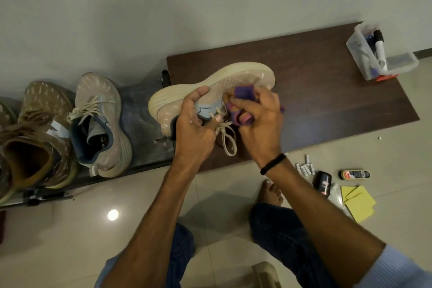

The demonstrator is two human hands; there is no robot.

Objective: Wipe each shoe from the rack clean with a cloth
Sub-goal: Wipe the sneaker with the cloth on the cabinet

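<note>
A beige sneaker (236, 77) lies on its side above the dark wooden board (327, 91), its thick cream sole facing away. My left hand (198, 121) grips it around the collar and laces. My right hand (259, 121) presses a bunched purple cloth (243, 93) against the sneaker's upper near the toe. The matching beige sneaker (100, 121) stands on the low rack (138, 105) to the left, next to a brown sneaker (39, 133).
A clear plastic box (378, 54) of supplies sits at the board's far right corner. On the tiled floor to the right lie small white tubes (304, 167), a shoe-polish bottle (355, 174), a dark container (323, 182) and yellow cloths (357, 203). My bare foot (271, 192) rests nearby.
</note>
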